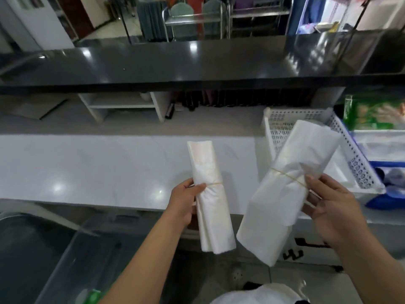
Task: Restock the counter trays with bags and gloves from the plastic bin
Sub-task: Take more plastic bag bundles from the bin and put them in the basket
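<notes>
Above the white counter (pixel 98 167), 2 rubber-banded bag bundles are held up: the left hand (pixel 183 202) wraps the narrow bundle (pixel 208 194), the right hand (pixel 326 205) grips the wider bundle (pixel 291 185), tilted over the white perforated tray (pixel 355 159).

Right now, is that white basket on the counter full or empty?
Mostly empty: the white basket shows bare floor inside. The larger bag bundle in the right hand hides part of it.
</notes>
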A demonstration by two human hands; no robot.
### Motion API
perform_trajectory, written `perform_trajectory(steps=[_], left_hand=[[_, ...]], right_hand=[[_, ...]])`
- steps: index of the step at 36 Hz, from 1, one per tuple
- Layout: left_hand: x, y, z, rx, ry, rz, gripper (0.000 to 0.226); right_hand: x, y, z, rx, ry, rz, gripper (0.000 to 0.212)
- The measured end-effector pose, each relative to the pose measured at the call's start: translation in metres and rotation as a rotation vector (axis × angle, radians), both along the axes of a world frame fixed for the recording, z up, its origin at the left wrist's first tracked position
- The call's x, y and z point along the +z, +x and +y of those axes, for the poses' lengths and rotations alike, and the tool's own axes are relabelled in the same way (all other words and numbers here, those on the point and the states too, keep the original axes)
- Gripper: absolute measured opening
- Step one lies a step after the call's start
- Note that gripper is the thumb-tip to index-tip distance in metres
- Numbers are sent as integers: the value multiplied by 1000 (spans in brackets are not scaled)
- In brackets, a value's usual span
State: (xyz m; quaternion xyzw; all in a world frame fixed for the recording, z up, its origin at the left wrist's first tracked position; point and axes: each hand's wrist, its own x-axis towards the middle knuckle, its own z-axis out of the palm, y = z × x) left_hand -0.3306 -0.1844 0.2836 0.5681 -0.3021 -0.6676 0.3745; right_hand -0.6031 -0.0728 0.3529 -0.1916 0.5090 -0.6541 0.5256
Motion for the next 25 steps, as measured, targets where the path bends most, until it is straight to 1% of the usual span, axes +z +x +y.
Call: perform_trajectory(steps=[3, 5, 7, 8, 10, 13, 14, 16, 17, 18, 20, 21, 22, 24, 25], left_hand=[[-7, -28, -29, -24, 23, -1, 31], [-13, -44, -45, -42, 38, -8, 31], [-18, -59, -57, -58, 58, -11, 30], [-21, -67, -62, -67, 69, -12, 28], [-27, -80, -71, -84, 88, -29, 26], [-33, -94, -81, -106, 117, -57, 25], [-35, -98, -84, -111, 125, -64, 25], [-39, -102, -89, -115, 135, -70, 25], [-41, -104, -91, -118, 138, -71, 26], [-42, -106, -92, -123, 140, -71, 25], [-44, -108, -93, -132, 138, -79, 25], [-44, -109, -93, -135, 136, -89, 25], [-45, -109, -93, -139, 133, -99, 25], [-46, -109, -94, -143, 126, -114, 26], [-47, -109, -94, -141, 123, -121, 25]], right_hand=[[-2, -36, -24, -13, -4, -3, 16], [-5, -61, -38, 3, 3, -13, 22], [-6, -86, -54, 16, 23, -2, 34], [-6, -96, -63, 24, 36, 8, 35], [-4, -116, -83, 59, 73, 12, 28], [-7, -143, -121, 111, 136, 44, 36], [-8, -151, -134, 132, 160, 54, 33], [-13, -162, -161, 198, 216, 70, 15], [-15, -166, -173, 236, 249, 84, 11], [-20, -169, -184, 267, 287, 109, 10], [-28, -169, -201, 309, 370, 233, 10], [-33, -169, -207, 316, 406, 311, 13], [-40, -169, -210, 320, 435, 377, 21], [-55, -168, -212, 343, 481, 480, 46], [-63, -165, -211, 370, 498, 544, 54]])
